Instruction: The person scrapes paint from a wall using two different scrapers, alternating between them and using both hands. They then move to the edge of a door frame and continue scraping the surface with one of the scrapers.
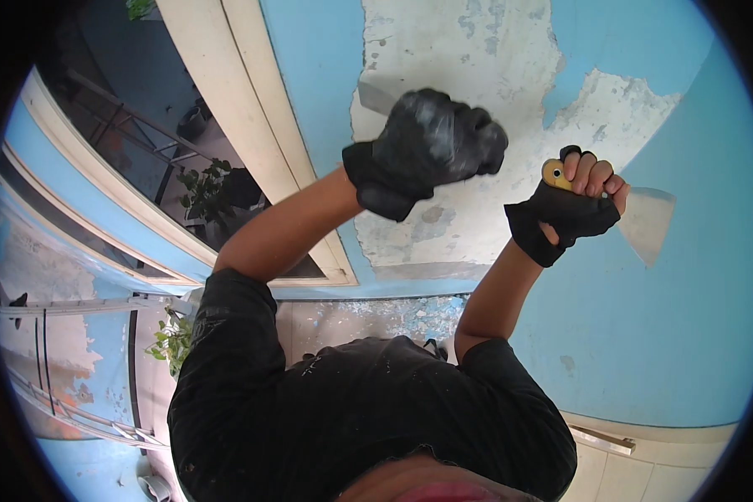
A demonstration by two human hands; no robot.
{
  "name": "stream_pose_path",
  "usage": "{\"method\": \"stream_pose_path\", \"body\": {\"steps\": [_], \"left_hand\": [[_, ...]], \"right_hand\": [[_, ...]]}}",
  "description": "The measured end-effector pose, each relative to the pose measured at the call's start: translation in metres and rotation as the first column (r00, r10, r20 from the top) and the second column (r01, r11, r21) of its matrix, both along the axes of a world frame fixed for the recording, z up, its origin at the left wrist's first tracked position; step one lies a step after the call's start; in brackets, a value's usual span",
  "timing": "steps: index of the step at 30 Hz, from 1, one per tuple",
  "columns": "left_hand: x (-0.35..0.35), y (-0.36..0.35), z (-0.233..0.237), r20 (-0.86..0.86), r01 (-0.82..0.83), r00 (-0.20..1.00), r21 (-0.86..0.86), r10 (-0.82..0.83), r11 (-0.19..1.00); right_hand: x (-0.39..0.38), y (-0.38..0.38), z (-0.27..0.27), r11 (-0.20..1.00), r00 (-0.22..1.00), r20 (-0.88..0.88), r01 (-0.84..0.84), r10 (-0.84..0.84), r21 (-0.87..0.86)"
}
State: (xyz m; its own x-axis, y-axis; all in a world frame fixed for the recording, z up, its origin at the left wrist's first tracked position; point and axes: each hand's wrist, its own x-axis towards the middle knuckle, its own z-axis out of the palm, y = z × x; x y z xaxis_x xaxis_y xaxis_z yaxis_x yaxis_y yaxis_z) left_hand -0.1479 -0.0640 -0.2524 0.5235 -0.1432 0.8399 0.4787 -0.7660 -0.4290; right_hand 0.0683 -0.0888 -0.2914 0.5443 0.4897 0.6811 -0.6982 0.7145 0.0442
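Paint scraping, seemingly mid-stroke. Left hand point(427, 151), grip fisted on grey metal scraper point(370, 96) over bare plaster patch point(477, 67); right hand point(573, 209), grip closed on yellow-handled putty knife point(648, 222) against blue painted wall point(644, 335). Next stroke calls for a shallow blade angle.

Cream window frame point(251, 125) runs diagonally, upper left. Leafy potted plant point(209, 188) seen beyond it. Second small plant point(171, 343) lower left, near a metal ladder point(75, 305). Floor point(343, 322) littered with blue paint flakes point(410, 316). White tiles point(644, 477) bottom right.
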Motion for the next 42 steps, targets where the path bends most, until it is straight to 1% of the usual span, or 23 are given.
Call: {"method": "stream_pose_path", "body": {"steps": [2,6,7,8,9,10,12,14,16,17,18,21,23,25,27,28,30,32,34,36,38,40,42], "left_hand": [[-0.004,-0.008,-0.016,-0.002,0.018,1.000,-0.027,-0.018,0.999],[-0.018,-0.021,-0.052,0.078,0.109,0.992,-0.072,-0.103,0.991],[-0.027,-0.025,-0.062,0.043,0.114,0.993,-0.150,-0.108,0.982],[-0.032,-0.029,-0.075,0.010,0.118,0.993,-0.226,-0.119,0.967],[-0.033,-0.028,-0.092,0.123,0.157,0.983,-0.146,-0.139,0.977],[-0.042,-0.033,-0.108,0.050,0.106,0.994,-0.278,-0.096,0.955],[-0.052,-0.038,-0.140,0.024,0.094,0.995,-0.388,-0.093,0.917],[-0.058,-0.047,-0.169,-0.005,0.079,0.996,-0.507,-0.094,0.858],[-0.053,-0.058,-0.194,0.048,0.102,0.995,-0.612,-0.092,0.784],[-0.048,-0.064,-0.203,0.066,0.110,0.994,-0.644,-0.089,0.757],[-0.042,-0.071,-0.211,0.083,0.118,0.993,-0.675,-0.084,0.729],[-0.018,-0.090,-0.224,0.143,0.168,0.985,-0.689,-0.095,0.705],[-0.001,-0.101,-0.223,0.149,0.166,0.985,-0.686,-0.087,0.709],[0.013,-0.112,-0.222,0.156,0.157,0.985,-0.677,-0.069,0.719],[0.026,-0.121,-0.217,0.190,0.116,0.982,-0.676,0.020,0.728],[0.031,-0.125,-0.215,0.192,0.102,0.981,-0.668,0.038,0.737],[0.038,-0.140,-0.216,0.200,0.074,0.976,-0.690,0.091,0.720],[0.041,-0.152,-0.215,0.211,0.063,0.970,-0.702,0.124,0.709],[0.044,-0.164,-0.216,0.225,0.057,0.962,-0.714,0.152,0.698],[0.044,-0.175,-0.221,0.244,-0.001,0.939,-0.701,0.241,0.713],[0.044,-0.190,-0.222,0.264,-0.030,0.913,-0.717,0.312,0.696],[0.042,-0.205,-0.225,0.280,-0.051,0.883,-0.740,0.377,0.670],[0.037,-0.214,-0.230,0.261,-0.093,0.865,-0.756,0.429,0.648]], "right_hand": [[-0.004,-0.002,-0.002,0.999,0.998,0.057,-0.032,0.030,0.023],[-0.015,-0.022,-0.025,0.981,0.982,0.178,-0.037,0.071,-0.188],[-0.013,-0.025,-0.039,0.942,0.961,0.256,-0.017,0.108,-0.335],[-0.012,-0.029,-0.055,0.882,0.932,0.327,0.018,0.155,-0.471],[-0.011,-0.034,-0.070,0.817,0.904,0.389,0.085,0.178,-0.570],[-0.010,-0.040,-0.088,0.740,0.871,0.445,0.158,0.207,-0.654],[-0.002,-0.052,-0.136,0.571,0.769,0.566,0.332,0.297,-0.751],[0.011,-0.073,-0.176,0.348,0.709,0.482,0.341,0.515,-0.873],[0.013,-0.088,-0.204,0.109,0.723,0.374,0.387,0.581,-0.916],[0.013,-0.097,-0.213,0.083,0.761,0.273,0.279,0.589,-0.957],[0.015,-0.104,-0.220,0.043,0.749,0.240,0.273,0.618,-0.961],[0.013,-0.121,-0.232,0.037,0.772,0.273,0.309,0.574,-0.950],[0.020,-0.126,-0.235,0.178,0.773,0.310,0.254,0.554,-0.951],[0.027,-0.122,-0.237,0.224,0.785,0.331,0.248,0.523,-0.943],[0.031,-0.118,-0.225,0.352,0.776,0.440,0.298,0.451,-0.887],[0.035,-0.115,-0.216,0.368,0.766,0.446,0.292,0.463,-0.883],[0.037,-0.112,-0.200,0.377,0.727,0.338,0.117,0.598,-0.919],[0.022,-0.108,-0.160,0.380,0.741,0.377,0.177,0.555,-0.908],[0.026,-0.091,-0.149,0.528,0.375,0.595,0.274,0.711,-0.804],[0.012,-0.069,-0.123,0.682,0.270,0.772,0.363,0.575,-0.635],[-0.006,-0.047,-0.082,0.808,0.208,0.919,0.439,0.334,-0.393],[-0.026,-0.020,-0.046,0.867,0.217,0.971,0.460,0.102,-0.194],[-0.049,-0.014,-0.002,0.878,0.349,0.930,0.403,0.114,-0.259]]}}
